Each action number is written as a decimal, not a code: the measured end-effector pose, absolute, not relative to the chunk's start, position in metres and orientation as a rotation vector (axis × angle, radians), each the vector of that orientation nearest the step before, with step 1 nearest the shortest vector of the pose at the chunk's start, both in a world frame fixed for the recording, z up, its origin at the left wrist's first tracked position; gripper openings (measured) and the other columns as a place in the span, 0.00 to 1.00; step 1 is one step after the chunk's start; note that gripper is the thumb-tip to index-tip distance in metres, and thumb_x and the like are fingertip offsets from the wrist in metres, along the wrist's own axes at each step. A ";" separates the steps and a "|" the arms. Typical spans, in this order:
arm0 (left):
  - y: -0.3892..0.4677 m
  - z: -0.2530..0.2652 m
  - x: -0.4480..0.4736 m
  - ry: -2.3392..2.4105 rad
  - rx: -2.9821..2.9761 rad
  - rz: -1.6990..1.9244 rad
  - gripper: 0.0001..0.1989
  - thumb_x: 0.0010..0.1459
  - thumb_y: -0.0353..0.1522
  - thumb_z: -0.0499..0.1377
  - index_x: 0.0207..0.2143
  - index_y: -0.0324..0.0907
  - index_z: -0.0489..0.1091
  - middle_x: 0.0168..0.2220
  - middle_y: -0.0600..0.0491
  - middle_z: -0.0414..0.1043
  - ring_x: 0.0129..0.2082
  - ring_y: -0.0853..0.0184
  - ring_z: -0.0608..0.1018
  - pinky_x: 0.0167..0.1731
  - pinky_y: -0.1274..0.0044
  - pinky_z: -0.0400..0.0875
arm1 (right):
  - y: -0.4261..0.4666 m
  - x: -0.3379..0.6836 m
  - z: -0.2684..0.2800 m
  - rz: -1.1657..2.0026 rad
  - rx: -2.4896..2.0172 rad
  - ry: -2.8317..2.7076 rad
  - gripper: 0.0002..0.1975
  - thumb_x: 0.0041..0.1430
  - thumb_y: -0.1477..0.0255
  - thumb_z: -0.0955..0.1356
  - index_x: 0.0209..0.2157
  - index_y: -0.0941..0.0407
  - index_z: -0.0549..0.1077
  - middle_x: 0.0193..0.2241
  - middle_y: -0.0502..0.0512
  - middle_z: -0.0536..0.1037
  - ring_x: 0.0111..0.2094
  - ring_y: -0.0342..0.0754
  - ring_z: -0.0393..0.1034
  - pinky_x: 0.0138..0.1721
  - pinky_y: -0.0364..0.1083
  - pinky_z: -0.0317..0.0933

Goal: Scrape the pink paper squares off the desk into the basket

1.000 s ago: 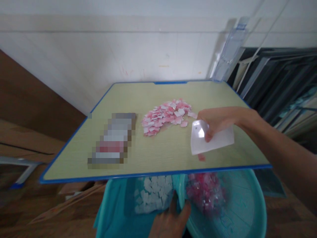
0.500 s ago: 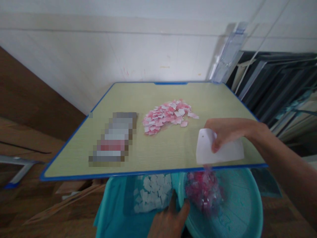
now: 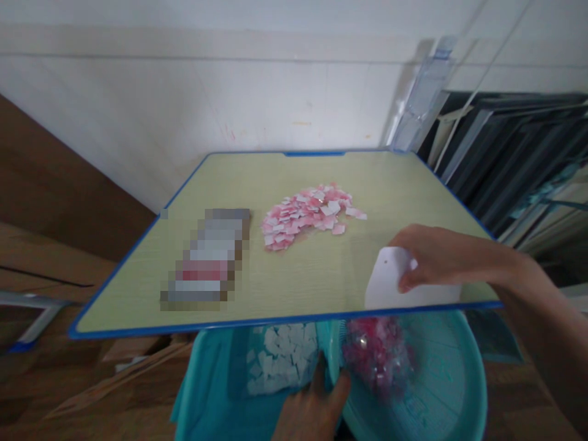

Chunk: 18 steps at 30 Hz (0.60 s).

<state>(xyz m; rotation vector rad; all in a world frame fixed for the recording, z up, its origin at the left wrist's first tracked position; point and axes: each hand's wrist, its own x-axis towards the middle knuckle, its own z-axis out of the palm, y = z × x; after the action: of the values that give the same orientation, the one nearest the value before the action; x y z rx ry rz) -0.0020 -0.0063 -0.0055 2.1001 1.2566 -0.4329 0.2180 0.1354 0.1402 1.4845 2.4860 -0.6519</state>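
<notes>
My right hand [image 3: 420, 260] is closed on a white plastic scraper [image 3: 390, 278] with a small hole in its corner. The scraper stands at the near right edge of the small table [image 3: 294, 288], its lower edge hidden by the blue trim. Below, my left hand [image 3: 310, 407] has thumb and fingers on either side of the rim of a round teal basket [image 3: 448, 380]. Pink and clear shiny pieces [image 3: 379, 355] lie in that basket. A pile of small pink and white pieces [image 3: 307, 214] sits mid-table, apart from both hands.
A teal bin [image 3: 195, 380] with white square pieces [image 3: 289, 355] stands beside the basket. At the table's left lies a pixelated phone-like object [image 3: 206, 254]. A plastic bottle [image 3: 420, 98] leans on the wall behind, near stacked dark panels [image 3: 509, 135].
My right hand and the scraper have moved slightly right and down to the near table edge. Pink pieces blurred at that edge before now lie in the basket. The left hand keeps its place.
</notes>
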 end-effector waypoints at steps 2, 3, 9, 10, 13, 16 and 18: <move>-0.006 -0.004 -0.001 1.260 2.098 -0.443 0.31 0.49 0.35 0.59 0.56 0.50 0.53 0.59 0.34 0.49 0.39 0.50 0.75 0.35 0.65 0.70 | 0.128 0.219 0.140 -0.514 1.538 2.498 0.08 0.40 0.69 0.69 0.27 0.53 0.73 0.29 0.53 0.77 0.32 0.53 0.71 0.28 0.45 0.58; -0.005 -0.003 -0.001 1.263 2.099 -0.445 0.31 0.49 0.35 0.58 0.56 0.51 0.53 0.59 0.35 0.51 0.39 0.51 0.75 0.35 0.65 0.70 | 0.125 0.219 0.140 -0.482 1.546 2.509 0.08 0.41 0.69 0.69 0.28 0.53 0.73 0.29 0.54 0.77 0.33 0.54 0.71 0.28 0.46 0.58; -0.003 0.001 0.001 1.231 2.116 -0.465 0.32 0.50 0.34 0.58 0.57 0.50 0.52 0.56 0.36 0.56 0.39 0.52 0.75 0.34 0.66 0.71 | 0.116 0.224 0.141 -0.458 1.516 2.575 0.07 0.45 0.70 0.67 0.30 0.51 0.73 0.29 0.53 0.76 0.32 0.52 0.70 0.31 0.47 0.57; -0.003 0.001 0.002 1.229 2.119 -0.467 0.32 0.50 0.33 0.58 0.57 0.50 0.52 0.56 0.36 0.56 0.38 0.52 0.75 0.34 0.66 0.71 | 0.116 0.224 0.142 -0.470 1.506 2.571 0.07 0.45 0.71 0.67 0.30 0.52 0.73 0.27 0.53 0.76 0.32 0.51 0.70 0.30 0.46 0.57; -0.004 0.000 0.003 1.240 2.126 -0.447 0.31 0.49 0.32 0.58 0.56 0.48 0.53 0.56 0.35 0.56 0.38 0.52 0.76 0.34 0.66 0.71 | 0.117 0.224 0.145 -0.508 1.483 2.554 0.06 0.44 0.72 0.67 0.28 0.53 0.73 0.24 0.51 0.74 0.29 0.49 0.70 0.29 0.44 0.56; -0.006 -0.001 0.003 1.234 2.136 -0.420 0.31 0.50 0.33 0.58 0.56 0.46 0.54 0.56 0.32 0.55 0.37 0.51 0.76 0.34 0.65 0.71 | 0.115 0.227 0.149 -0.524 1.459 2.536 0.04 0.45 0.71 0.67 0.27 0.53 0.73 0.24 0.50 0.74 0.29 0.48 0.69 0.28 0.43 0.56; -0.006 -0.003 0.003 1.221 2.149 -0.424 0.30 0.51 0.33 0.57 0.57 0.46 0.54 0.56 0.32 0.55 0.37 0.50 0.75 0.33 0.65 0.71 | 0.112 0.235 0.152 -0.505 1.467 2.576 0.04 0.48 0.69 0.66 0.29 0.51 0.72 0.25 0.49 0.74 0.30 0.46 0.69 0.29 0.42 0.58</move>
<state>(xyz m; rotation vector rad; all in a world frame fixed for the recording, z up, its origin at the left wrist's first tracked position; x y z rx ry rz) 0.0025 -0.0062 -0.0025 2.1492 1.2210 -0.4242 0.2352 0.1124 0.1520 1.4673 2.5756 -0.5054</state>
